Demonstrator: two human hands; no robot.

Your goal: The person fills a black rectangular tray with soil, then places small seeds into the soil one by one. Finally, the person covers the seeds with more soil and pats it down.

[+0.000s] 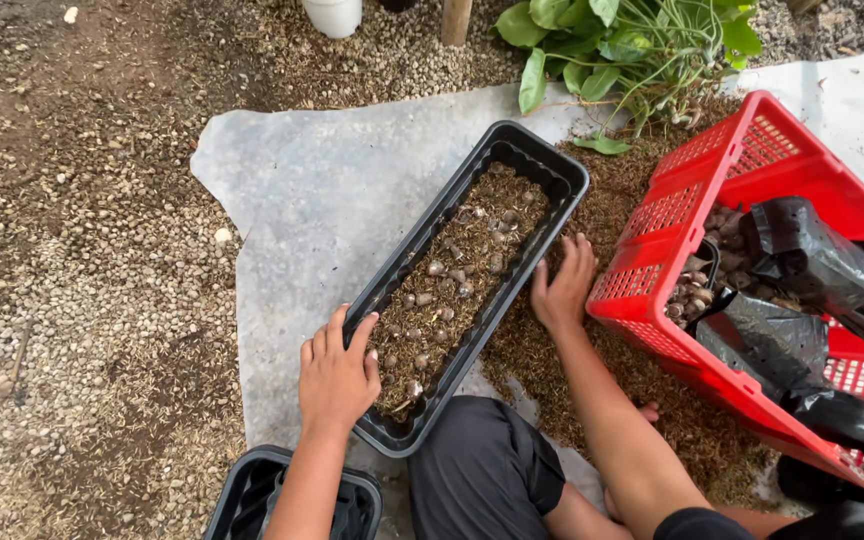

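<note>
A long black planter tray (408, 262) lies diagonally on a grey sheet (322, 190). It holds brown husk-like soil with several round seeds or bulbs on top. My left hand (335, 372) rests flat on the tray's near left rim, fingers spread. My right hand (562, 285) presses against the tray's right wall, its fingers in the loose brown husk mix (602, 330) piled beside it.
A red plastic crate (712, 190) at the right holds black bags and more bulbs. A leafy green plant (622, 40) stands behind it. Another black container (242, 495) is at my left knee. A white pot (332, 15) and a wooden post (455, 20) stand at the top. Gravel surrounds the sheet.
</note>
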